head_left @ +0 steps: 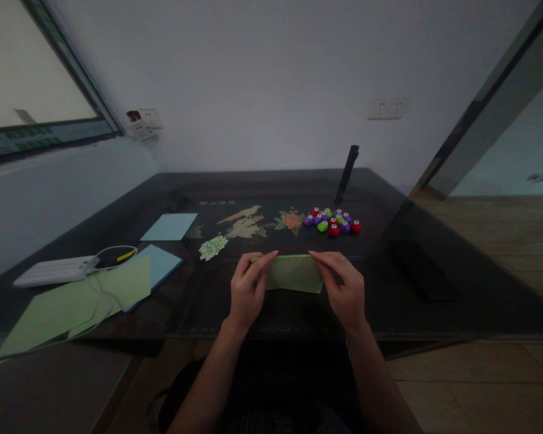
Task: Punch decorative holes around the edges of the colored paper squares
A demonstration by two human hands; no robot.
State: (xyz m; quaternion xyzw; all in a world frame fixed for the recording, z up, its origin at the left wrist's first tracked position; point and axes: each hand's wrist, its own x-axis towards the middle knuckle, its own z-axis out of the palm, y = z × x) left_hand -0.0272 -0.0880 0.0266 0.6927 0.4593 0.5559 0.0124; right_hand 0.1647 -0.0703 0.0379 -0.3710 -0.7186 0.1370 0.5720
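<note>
Between my two hands is a small piece of green paper [294,274], with a narrow strip along its top edge that looks folded. My left hand [248,286] pinches the upper left corner between thumb and fingers. At the upper right corner, my right hand [344,286] pinches the paper in the same way. The paper is held just over the front part of the dark table, its face toward me. Beyond my left hand lies a small pile of pale green and yellow paper pieces [213,247].
Several red, green and purple eyeball-like beads [333,222] cluster ahead right, before a black upright stick [346,173]. Left are green sheets [85,295], blue sheets [169,226], a white power strip [54,271] with a cable and a yellow tool [127,254]. A dark flat object [420,269] lies right.
</note>
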